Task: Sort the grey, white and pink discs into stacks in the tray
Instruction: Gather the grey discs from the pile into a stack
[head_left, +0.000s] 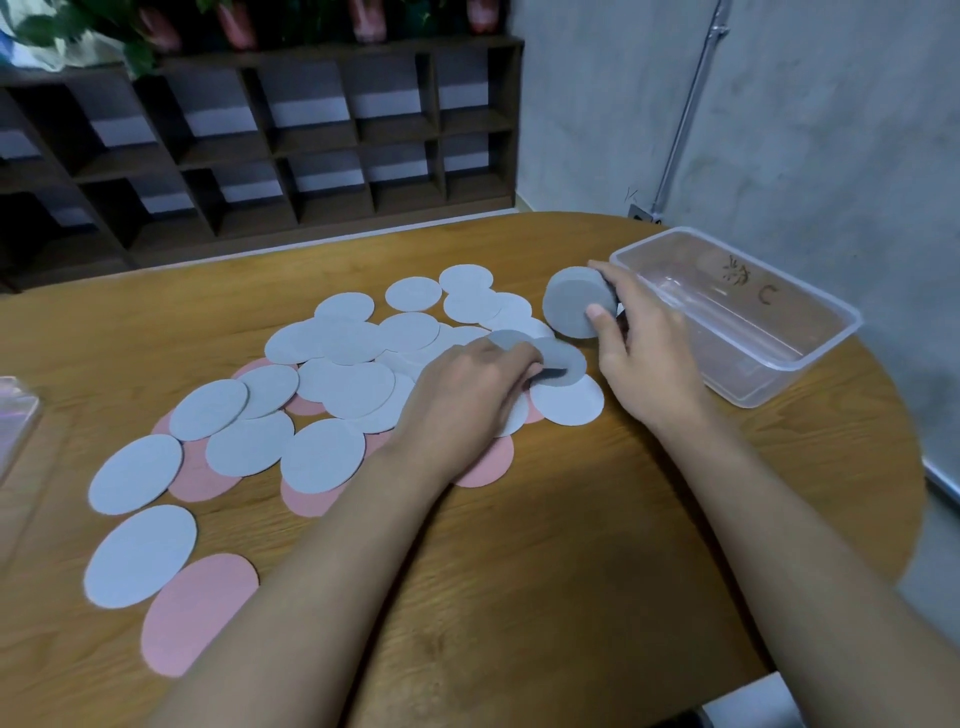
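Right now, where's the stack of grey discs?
Head view, right of centre: the right hand holds the grey stack on edge, just left of the clear tray.

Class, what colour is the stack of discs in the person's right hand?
Grey. The stack in the right hand shows best in the head view.

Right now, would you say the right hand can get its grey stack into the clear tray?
Probably yes: the right hand grips the grey stack just beside the clear tray, whose open top shows nothing in the way.
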